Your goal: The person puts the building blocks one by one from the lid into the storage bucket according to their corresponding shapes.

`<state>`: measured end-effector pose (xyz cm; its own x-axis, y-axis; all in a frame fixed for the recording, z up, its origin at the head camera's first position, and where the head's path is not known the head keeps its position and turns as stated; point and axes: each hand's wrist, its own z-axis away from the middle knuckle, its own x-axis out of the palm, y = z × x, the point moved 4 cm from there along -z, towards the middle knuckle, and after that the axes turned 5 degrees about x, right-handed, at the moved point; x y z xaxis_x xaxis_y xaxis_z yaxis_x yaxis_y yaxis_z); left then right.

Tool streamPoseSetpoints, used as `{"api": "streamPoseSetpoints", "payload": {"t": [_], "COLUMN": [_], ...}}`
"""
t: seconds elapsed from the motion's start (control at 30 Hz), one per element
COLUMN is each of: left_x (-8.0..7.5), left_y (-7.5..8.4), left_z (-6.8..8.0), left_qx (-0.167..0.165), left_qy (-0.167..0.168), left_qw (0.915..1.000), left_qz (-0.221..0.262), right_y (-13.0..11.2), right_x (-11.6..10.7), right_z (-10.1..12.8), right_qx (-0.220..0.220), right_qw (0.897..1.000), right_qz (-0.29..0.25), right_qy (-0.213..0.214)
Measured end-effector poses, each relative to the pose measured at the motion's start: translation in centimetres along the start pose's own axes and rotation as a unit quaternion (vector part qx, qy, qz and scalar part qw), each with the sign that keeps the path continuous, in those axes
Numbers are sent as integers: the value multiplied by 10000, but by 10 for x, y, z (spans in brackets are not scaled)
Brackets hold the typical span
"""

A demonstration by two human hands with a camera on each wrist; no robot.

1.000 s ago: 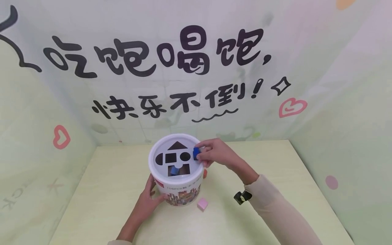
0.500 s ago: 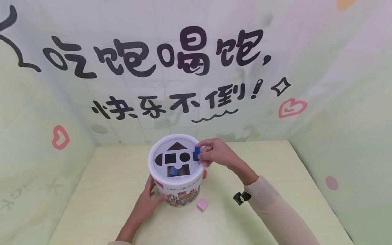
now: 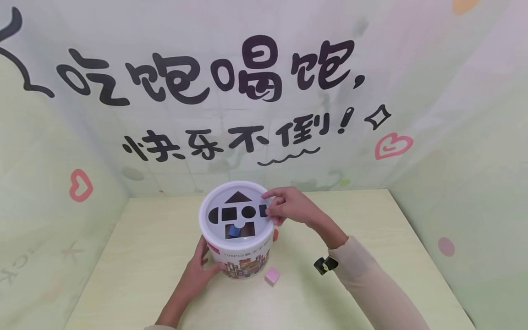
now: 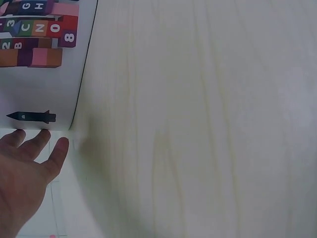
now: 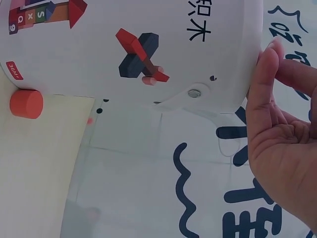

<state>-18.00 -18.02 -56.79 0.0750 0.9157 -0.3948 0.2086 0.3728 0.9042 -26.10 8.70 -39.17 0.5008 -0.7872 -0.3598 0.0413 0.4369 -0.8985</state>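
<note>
A white bucket (image 3: 255,251) with printed pictures of blocks stands on the table. Its sunken white lid (image 3: 217,228) has cut-out shapes: triangle, half circle, square, circle and rectangles. My left hand (image 3: 197,270) cups the bucket's lower left side; in the left wrist view, its fingertips touch the wall. At the lid's right edge is my right hand (image 3: 288,205), index finger extended and thumb beside the small right slot. A dark blue patch (image 3: 262,211) shows inside that slot, apart from the fingertips. Another blue block (image 3: 234,231) shows through the large front hole.
A pink block (image 3: 272,276) lies on the table (image 3: 330,293) in front of the bucket. An orange-red cylinder (image 5: 26,104) stands against the bucket's right side. Printed walls enclose the table at the back and both sides.
The blue block pinched by my right hand has gone down into the right slot, out of the fingers. My left hand and the bucket have stayed in place.
</note>
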Motion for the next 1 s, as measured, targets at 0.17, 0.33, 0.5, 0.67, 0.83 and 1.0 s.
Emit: {"api": "streamPoseSetpoints", "payload": {"t": [0.17,0.33,0.5,0.67,0.83,1.0], "left_x": [0,0,1,0,0,0], "left_y": [0,1,-1,0,0,-1], "left_z": [0,-1,-1,1,0,-1], "left_qx": [25,48,40,16,-58,-66], "left_qy": [7,-1,0,-20,-8,-8], "left_qw": [10000,10000,10000,10000,10000,10000], "left_qz": [-14,-2,-13,-50,-32,-16], "right_y": [3,10,17,25,35,49], "right_x": [-2,-6,-13,-18,-20,-20], "right_z": [1,2,3,8,13,16], "right_qx": [-14,-25,-70,-126,-152,-81], "right_qw": [9999,9991,9972,9948,9930,9924], "right_qz": [-83,-247,-545,-806,-938,-971], "right_qy": [135,358,514,615,700,746]}}
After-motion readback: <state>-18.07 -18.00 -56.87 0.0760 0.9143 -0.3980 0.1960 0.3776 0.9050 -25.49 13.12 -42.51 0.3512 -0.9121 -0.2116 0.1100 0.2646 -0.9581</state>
